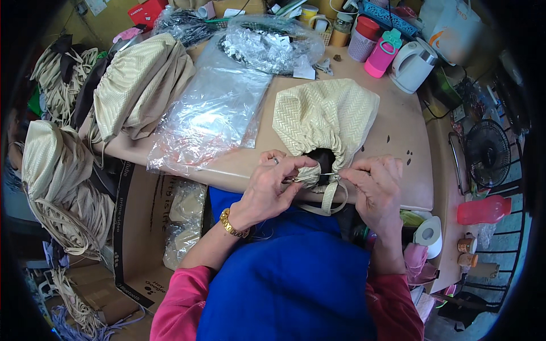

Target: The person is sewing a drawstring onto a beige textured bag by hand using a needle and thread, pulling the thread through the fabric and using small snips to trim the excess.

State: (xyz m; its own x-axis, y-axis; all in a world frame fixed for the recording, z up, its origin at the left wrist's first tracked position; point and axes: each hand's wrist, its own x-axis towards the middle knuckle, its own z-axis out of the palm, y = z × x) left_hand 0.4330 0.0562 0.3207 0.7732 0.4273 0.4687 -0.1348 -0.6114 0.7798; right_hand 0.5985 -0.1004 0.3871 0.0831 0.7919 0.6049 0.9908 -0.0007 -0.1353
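A cream drawstring bag (324,113) with a herringbone pattern lies on the tan table, its gathered mouth toward me and its dark inside showing. My left hand (272,184) is closed, thumb and fingers pinching the gathered rim at the left of the mouth. At the right of the mouth, my right hand (375,184) is closed in a pinch. A thin, pale, straight piece extends from its fingertips across the opening, too small to name. A cream strap loop (331,199) hangs from the rim between my hands, below the table edge.
Clear plastic bags (210,108) cover the table to the left. Stuffed cream bags (139,85) are piled beyond them. A pink bottle (381,57) and a white kettle (413,65) stand at the back right. Below the table's left edge is an open cardboard box (142,227).
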